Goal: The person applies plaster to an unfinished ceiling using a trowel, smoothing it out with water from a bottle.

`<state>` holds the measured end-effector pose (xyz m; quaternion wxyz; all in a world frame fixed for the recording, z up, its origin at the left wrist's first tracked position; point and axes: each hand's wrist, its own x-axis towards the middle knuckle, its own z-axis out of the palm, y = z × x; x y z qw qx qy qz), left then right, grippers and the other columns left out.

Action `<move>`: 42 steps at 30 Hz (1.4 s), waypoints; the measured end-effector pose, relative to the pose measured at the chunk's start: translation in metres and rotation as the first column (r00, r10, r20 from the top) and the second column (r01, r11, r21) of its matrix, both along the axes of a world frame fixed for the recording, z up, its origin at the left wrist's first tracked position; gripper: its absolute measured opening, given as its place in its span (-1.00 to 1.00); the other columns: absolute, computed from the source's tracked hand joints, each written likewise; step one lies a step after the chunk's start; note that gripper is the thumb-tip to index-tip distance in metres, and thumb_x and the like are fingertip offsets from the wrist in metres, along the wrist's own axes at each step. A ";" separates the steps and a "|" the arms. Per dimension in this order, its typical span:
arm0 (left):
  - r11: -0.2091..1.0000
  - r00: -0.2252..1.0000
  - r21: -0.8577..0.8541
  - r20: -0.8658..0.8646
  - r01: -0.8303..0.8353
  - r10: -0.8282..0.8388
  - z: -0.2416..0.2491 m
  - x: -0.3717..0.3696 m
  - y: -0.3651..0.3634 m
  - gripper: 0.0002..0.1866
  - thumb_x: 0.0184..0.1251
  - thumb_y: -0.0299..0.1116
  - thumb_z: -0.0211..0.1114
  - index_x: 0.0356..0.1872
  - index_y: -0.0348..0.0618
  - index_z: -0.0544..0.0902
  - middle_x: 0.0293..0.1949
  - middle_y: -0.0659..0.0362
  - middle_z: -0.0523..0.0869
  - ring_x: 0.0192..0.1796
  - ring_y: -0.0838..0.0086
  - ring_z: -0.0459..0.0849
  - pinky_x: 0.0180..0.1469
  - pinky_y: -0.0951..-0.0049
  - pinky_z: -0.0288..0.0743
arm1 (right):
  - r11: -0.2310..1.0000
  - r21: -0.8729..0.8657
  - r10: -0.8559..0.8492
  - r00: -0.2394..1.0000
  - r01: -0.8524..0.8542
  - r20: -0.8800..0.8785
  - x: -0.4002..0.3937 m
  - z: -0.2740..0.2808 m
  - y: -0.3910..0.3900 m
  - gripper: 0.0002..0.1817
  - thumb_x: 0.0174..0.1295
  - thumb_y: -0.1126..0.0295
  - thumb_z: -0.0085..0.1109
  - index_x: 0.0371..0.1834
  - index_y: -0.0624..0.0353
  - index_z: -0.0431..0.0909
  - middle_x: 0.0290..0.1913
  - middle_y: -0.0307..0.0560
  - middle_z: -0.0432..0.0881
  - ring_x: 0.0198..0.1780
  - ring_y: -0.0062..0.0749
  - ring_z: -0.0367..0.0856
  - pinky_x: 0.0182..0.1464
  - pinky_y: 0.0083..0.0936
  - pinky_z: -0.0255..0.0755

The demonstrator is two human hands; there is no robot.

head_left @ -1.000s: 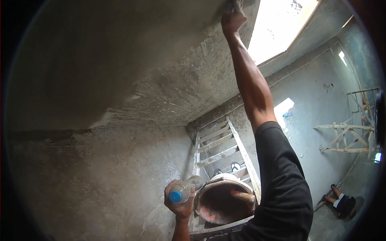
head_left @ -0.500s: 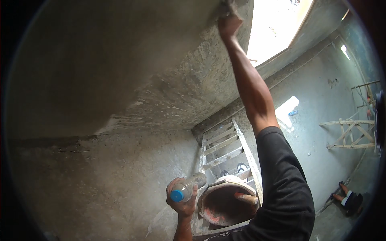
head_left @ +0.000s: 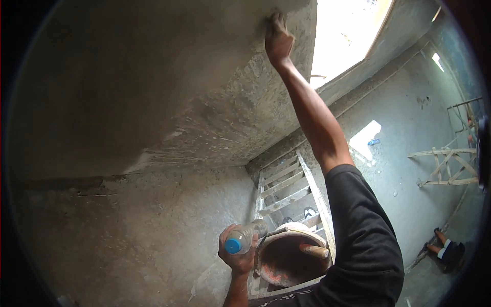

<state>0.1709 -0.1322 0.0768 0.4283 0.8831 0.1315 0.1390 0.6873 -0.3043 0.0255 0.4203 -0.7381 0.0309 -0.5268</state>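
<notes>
In my left hand [head_left: 238, 256] is a clear plastic bottle [head_left: 249, 234] with a blue cap, my fingers wrapped round it and the cap tilted toward me. My right arm reaches up, and my right hand [head_left: 280, 43] is closed at the grey plastered wall [head_left: 153, 77]; whatever it grips, if anything, is too dark and small to name. Close to the bottle stands a bucket [head_left: 271, 258], stained inside, with a tool's worn handle [head_left: 313, 250] leaning at its rim.
A wooden ladder [head_left: 286, 200] rises behind the bucket. Bright light enters through a window opening [head_left: 342, 38]. A wooden trestle [head_left: 445, 152] stands at the right, and another person [head_left: 450, 253] is at the lower right. A small blue item [head_left: 374, 141] lies on the floor.
My right hand has moved down and left along the wall. My left hand, with the bottle, appears slightly further right and lower. The whole view has shifted a little.
</notes>
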 end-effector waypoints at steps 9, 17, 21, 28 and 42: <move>1.000 0.999 -0.006 0.052 -0.001 0.002 0.007 -0.001 -0.002 -0.42 -0.07 -0.32 0.64 -0.03 -0.36 0.58 -0.12 -0.06 0.68 -0.09 0.12 0.69 0.05 0.18 0.55 | 0.998 -0.053 -0.039 0.992 0.046 0.121 0.024 0.018 -0.051 -0.66 0.30 0.49 0.09 0.14 0.24 0.58 0.06 0.16 0.67 0.09 -0.05 0.68 0.10 -0.25 0.58; 1.000 1.000 0.024 -0.001 0.015 -0.015 0.002 -0.005 0.002 -0.37 -0.01 -0.26 0.60 0.05 -0.37 0.52 -0.06 -0.03 0.64 -0.03 0.23 0.64 0.13 0.22 0.50 | 0.998 -0.047 -0.056 0.994 0.052 -0.091 0.010 -0.024 -0.055 -0.66 0.34 0.45 0.04 0.14 0.16 0.64 0.08 0.14 0.66 0.17 -0.12 0.63 0.19 -0.32 0.54; 0.999 0.996 0.032 0.092 0.011 -0.014 0.007 0.000 0.000 -0.42 -0.06 -0.32 0.64 -0.03 -0.34 0.57 -0.13 -0.06 0.69 -0.11 0.12 0.69 0.04 0.18 0.55 | 0.994 0.105 0.013 0.999 -0.016 0.035 -0.001 0.027 -0.050 -0.68 0.34 0.42 0.07 0.11 0.18 0.65 0.10 0.12 0.65 0.17 -0.14 0.63 0.20 -0.37 0.53; 1.000 0.996 0.023 0.088 -0.009 0.007 0.004 0.002 -0.002 -0.41 -0.07 -0.32 0.64 -0.02 -0.33 0.57 -0.13 -0.05 0.69 -0.10 0.13 0.70 0.05 0.17 0.55 | 0.993 -0.082 0.078 0.990 -0.088 -0.118 -0.014 -0.001 -0.028 -0.67 0.31 0.38 0.13 0.12 0.03 0.67 -0.06 0.12 0.69 -0.07 -0.11 0.75 -0.02 -0.38 0.64; 0.999 0.998 0.033 0.055 0.030 -0.031 0.004 0.000 -0.003 -0.39 0.00 -0.28 0.60 0.03 -0.38 0.53 -0.07 -0.03 0.64 -0.04 0.21 0.65 0.10 0.23 0.52 | 0.977 -0.037 0.206 0.977 -0.208 -0.050 -0.056 -0.052 0.045 -0.74 0.25 0.47 0.15 -0.02 0.12 0.70 -0.05 0.16 0.69 -0.03 -0.03 0.72 -0.12 -0.25 0.65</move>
